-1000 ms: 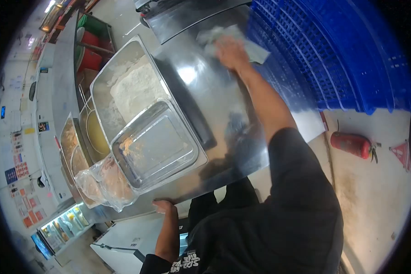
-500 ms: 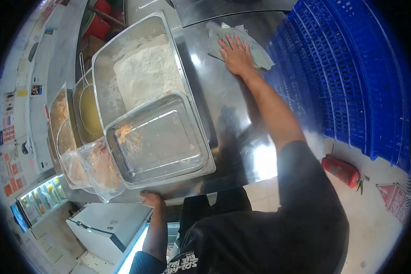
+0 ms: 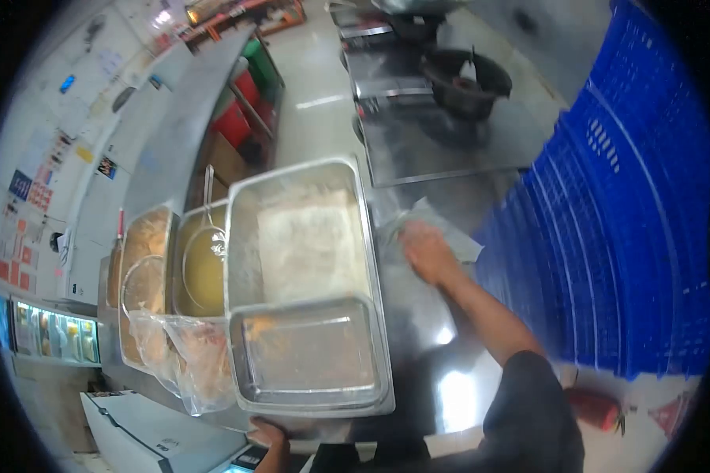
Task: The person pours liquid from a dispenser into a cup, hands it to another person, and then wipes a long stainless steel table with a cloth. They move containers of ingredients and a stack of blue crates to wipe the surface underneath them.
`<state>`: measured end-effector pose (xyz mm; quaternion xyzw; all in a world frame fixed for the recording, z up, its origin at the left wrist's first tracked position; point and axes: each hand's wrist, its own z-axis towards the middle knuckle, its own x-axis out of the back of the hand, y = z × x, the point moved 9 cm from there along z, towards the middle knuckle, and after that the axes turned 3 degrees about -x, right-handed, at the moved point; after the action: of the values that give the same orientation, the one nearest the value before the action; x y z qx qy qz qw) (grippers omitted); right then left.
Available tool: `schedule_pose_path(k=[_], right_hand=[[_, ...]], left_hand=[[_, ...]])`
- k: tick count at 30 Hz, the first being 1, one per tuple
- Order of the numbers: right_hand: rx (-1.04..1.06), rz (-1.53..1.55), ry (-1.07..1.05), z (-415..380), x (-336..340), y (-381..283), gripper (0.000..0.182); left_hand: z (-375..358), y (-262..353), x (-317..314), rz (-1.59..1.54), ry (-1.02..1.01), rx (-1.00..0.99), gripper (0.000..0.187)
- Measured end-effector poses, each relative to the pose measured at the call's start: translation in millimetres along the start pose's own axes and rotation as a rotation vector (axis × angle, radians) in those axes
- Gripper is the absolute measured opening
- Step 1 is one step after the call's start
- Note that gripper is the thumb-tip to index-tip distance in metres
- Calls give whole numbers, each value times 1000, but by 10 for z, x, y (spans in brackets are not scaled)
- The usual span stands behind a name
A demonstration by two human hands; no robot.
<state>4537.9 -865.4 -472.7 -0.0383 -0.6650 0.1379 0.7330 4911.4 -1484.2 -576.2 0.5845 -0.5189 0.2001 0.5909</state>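
My right hand (image 3: 430,251) presses a pale grey-green cloth (image 3: 453,229) onto the steel table (image 3: 406,339); its fingers are blurred but look gathered on the cloth. At the table's near edge, beside the trays, my left hand (image 3: 269,435) rests with fingers apart and nothing in it. Between the hands stands a deep steel pan (image 3: 243,236) with white flour (image 3: 308,244) in it. A smaller steel tray (image 3: 312,359), with orange crumbs on its bottom, sits over the pan's near end.
Left of the pan are a plastic bag of pale food (image 3: 197,359), a container of yellow liquid (image 3: 205,268) with a strainer, and another tray (image 3: 146,236). Blue crates (image 3: 639,197) stack up on the right. A black wok-like pan (image 3: 465,83) stands farther back.
The view has tilted up, bringing the back counters into sight. My right hand has gone from lying flat with spread fingers to a more gathered shape on the cloth. My left hand stays at the edge.
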Motion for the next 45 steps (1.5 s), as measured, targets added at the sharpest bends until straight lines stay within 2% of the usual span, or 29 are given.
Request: schedule_pose_path(k=[1,2,4,6,8,9,10,11,12,13,14,15,16,17,20,21,22,23,26,28,30,31,33,35,36,38,40,43,45], right_hand=[[-126,-41,48,362,-10,389,44],[-239,-71,39,567,143,777,46],[-430,-118,129,564,423,1455,47],[-642,-140,260,271,674,1996,48],[-778,-136,300,109,792,2032,49],[-851,-122,278,84,831,1872,49],[-928,-113,260,65,869,1790,50],[-670,-223,330,220,705,1541,49],[-591,-183,196,323,596,1093,48],[-542,-69,-111,410,328,703,47],[-374,-107,-3,363,-49,306,48],[-184,-32,193,183,-364,-64,47],[-26,62,137,4,30,-511,47],[65,50,107,21,-22,-428,46],[-309,81,9,358,94,992,48],[-410,-283,184,336,173,1502,49],[-607,-73,204,274,430,1903,48],[-704,-233,374,182,597,2073,48],[-833,-214,374,358,450,1735,49],[-631,-178,127,643,117,1087,48],[-128,-94,404,565,-46,276,46],[-144,-102,393,500,47,440,46],[-273,139,159,589,171,1061,44],[-624,-79,-2,512,312,2088,48],[-727,-127,256,276,553,2365,53],[-895,-146,241,-41,646,2654,55],[-955,-157,257,-418,570,2666,55],[-928,-214,296,-841,400,2098,53],[-671,-324,30,-732,259,1229,51]], left_hand=[[29,-198,50,-359,83,133,83],[3,-73,38,-388,91,120,83],[-256,151,294,-167,179,153,85],[-262,147,245,-173,145,203,86],[-72,-22,213,-211,314,42,72],[55,-152,78,-275,132,82,64],[113,-198,-59,-284,125,78,64],[298,-301,-184,-143,122,-95,71],[200,-34,-13,17,116,-268,79],[49,-62,91,-74,247,-99,76],[384,-395,-76,135,220,-282,76],[162,-227,49,-29,190,-87,78],[-287,223,287,-189,188,111,79],[-335,283,305,-176,173,117,75],[-181,127,215,-241,186,66,71],[-379,339,311,-198,182,110,70],[-358,367,286,-195,184,109,70],[-355,320,345,-168,197,114,70],[-361,302,319,-166,178,107,71],[-304,258,298,-170,217,96,76],[-195,157,251,-211,191,118,79],[-158,63,222,-245,168,146,81],[-36,-34,249,-188,162,114,82],[-111,47,252,-159,166,100,83],[-361,315,234,-279,116,151,83],[-429,368,186,-381,75,187,84],[-230,186,235,-288,174,96,83],[-413,367,231,-294,99,151,80],[-587,551,262,-327,82,175,75]])
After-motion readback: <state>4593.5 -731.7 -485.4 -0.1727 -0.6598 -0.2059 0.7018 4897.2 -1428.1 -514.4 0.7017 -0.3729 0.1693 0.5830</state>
